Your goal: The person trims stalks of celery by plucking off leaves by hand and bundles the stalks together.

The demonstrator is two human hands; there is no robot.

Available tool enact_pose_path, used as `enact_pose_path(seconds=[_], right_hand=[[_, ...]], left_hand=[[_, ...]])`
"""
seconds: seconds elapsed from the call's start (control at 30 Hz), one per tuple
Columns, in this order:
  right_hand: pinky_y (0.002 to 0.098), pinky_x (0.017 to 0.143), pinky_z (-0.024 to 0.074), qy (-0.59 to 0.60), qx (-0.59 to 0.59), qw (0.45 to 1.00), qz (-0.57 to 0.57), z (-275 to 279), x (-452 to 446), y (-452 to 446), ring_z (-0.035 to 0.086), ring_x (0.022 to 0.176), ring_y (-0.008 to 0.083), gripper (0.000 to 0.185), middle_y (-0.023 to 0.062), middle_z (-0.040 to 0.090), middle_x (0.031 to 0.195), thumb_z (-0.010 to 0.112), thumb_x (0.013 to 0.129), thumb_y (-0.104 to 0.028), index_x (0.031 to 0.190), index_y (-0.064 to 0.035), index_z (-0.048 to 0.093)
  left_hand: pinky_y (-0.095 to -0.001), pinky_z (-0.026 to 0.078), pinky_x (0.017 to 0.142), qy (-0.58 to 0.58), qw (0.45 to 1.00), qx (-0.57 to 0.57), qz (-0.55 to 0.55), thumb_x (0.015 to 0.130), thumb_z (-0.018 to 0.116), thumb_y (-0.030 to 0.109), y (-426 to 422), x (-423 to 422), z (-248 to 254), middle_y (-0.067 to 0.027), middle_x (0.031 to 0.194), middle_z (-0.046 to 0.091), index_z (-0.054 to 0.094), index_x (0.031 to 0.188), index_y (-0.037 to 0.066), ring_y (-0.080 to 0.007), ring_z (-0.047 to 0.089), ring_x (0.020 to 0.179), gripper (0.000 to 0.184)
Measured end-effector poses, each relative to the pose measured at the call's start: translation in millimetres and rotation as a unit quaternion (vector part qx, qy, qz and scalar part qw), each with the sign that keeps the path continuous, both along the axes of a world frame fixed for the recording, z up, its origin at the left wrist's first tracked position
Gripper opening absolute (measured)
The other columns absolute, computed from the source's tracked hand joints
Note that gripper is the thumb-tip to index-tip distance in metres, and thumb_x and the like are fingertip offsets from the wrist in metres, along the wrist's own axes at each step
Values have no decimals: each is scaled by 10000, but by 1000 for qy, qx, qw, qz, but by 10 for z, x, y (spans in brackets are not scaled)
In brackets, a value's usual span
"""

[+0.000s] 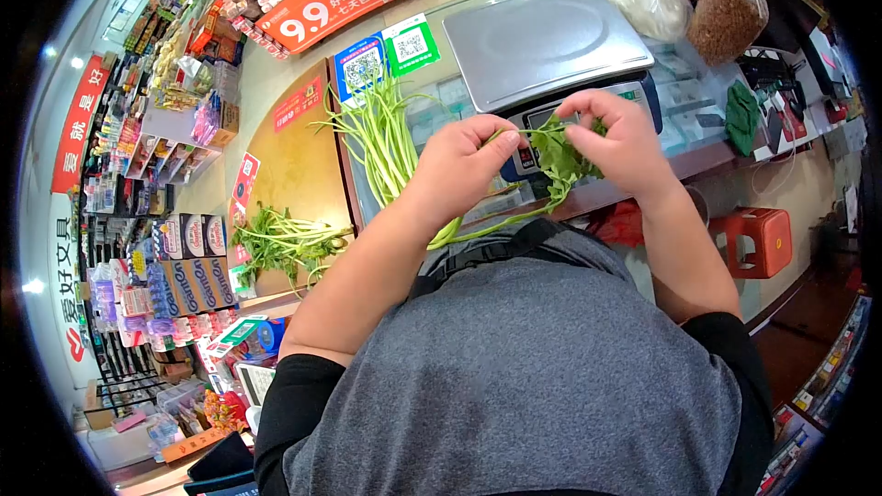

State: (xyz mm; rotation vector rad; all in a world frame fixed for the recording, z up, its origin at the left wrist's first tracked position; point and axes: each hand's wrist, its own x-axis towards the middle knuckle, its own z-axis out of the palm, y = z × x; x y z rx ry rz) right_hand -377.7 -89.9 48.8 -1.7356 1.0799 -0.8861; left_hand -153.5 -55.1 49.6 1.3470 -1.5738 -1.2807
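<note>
Close to my body, my left hand (469, 165) pinches a thin green stem between thumb and fingers. My right hand (617, 142), a short way to the right, has its fingers closed on the leafy part of the same greens (560, 158). A longer stalk curves down below them towards my shirt. Just left of my left hand lies a bundle of pale green stalks (375, 133) on the glass counter. Farther left, a second leafy bunch (292, 243) rests on the wooden counter top.
A scale with a metal plate (551, 41) stands beyond my hands. Filled plastic bags (726, 16) sit at the back right, near a green cloth (742, 118). QR code cards (410, 44) lie left of the scale. A red stool (755, 243) stands at the right; shelves line the left.
</note>
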Motion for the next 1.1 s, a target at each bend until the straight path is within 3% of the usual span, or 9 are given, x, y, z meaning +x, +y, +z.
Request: enact_pose_path(seconds=[0.07, 0.1, 0.23, 0.33, 0.53, 0.63, 0.83, 0.93, 1.1], right_hand=[[246, 622, 450, -29, -40, 998, -25, 99, -4, 30, 541, 664, 88, 208, 36, 612, 722, 649, 807, -99, 1000, -28, 680], [291, 643, 482, 14, -51, 998, -15, 169, -4, 53, 614, 686, 152, 229, 68, 656, 755, 661, 804, -135, 1014, -44, 683], [401, 740, 520, 148, -207, 965, 57, 248, 151, 127, 651, 842, 327, 251, 123, 693, 917, 657, 794, -231, 1000, -94, 698], [397, 731, 524, 187, -230, 952, 71, 134, 166, 67, 653, 815, 327, 217, 117, 696, 886, 622, 798, -214, 955, -91, 709], [316, 703, 514, 196, -75, 956, 204, 239, 111, -9, 675, 757, 256, 162, 138, 697, 820, 614, 772, -84, 886, -28, 715], [289, 698, 505, 162, 31, 945, 283, 253, 85, -57, 672, 728, 186, 158, 116, 702, 773, 621, 769, -71, 880, -11, 716], [244, 705, 482, 3, 252, 915, 315, 34, 91, -39, 616, 748, 90, 156, 26, 698, 814, 638, 797, -64, 912, 1, 721], [234, 734, 480, -132, 373, 864, 312, -127, 95, 2, 614, 765, 97, 133, 33, 693, 850, 657, 791, -57, 900, 2, 705], [257, 746, 490, -171, 395, 854, 292, -226, 109, 28, 628, 772, 115, 126, 56, 701, 856, 685, 774, -83, 861, 8, 693]], left_hand=[[-252, 476, 729, -15, 999, -40, 7, 951, 589, 178, 21, 16, -52, -24, 861, 664, 665, 1003, -8, -90, 577, 783, 208], [-261, 479, 753, -27, 999, -45, 11, 947, 592, 170, 45, 14, -46, -32, 884, 675, 664, 1011, -11, -98, 588, 811, 205], [-278, 486, 770, -85, 994, -60, 11, 925, 613, 145, 124, -29, 85, -50, 891, 686, 669, 1002, -13, -110, 607, 840, 184], [-284, 489, 762, -98, 991, -87, 1, 910, 625, 137, 163, -42, 119, -67, 881, 686, 678, 978, -10, -130, 617, 831, 170], [-299, 489, 739, -157, 982, -76, -79, 892, 631, 122, 176, 47, 181, -85, 863, 682, 690, 943, -4, -157, 626, 811, 148], [-295, 484, 731, -90, 988, -25, -123, 888, 630, 115, 184, 65, 158, -78, 844, 675, 698, 935, 11, -151, 617, 799, 134], [-278, 470, 720, -50, 986, -23, -156, 887, 638, 110, 173, 119, 181, -48, 785, 643, 688, 894, 15, -137, 589, 774, 108], [-275, 466, 712, -35, 984, -34, -171, 890, 645, 121, 168, 134, 182, -41, 786, 638, 681, 880, 14, -134, 587, 777, 114], [-272, 461, 713, -36, 981, -57, -181, 900, 640, 133, 146, 168, 82, -34, 799, 634, 685, 884, 19, -133, 583, 780, 124]])
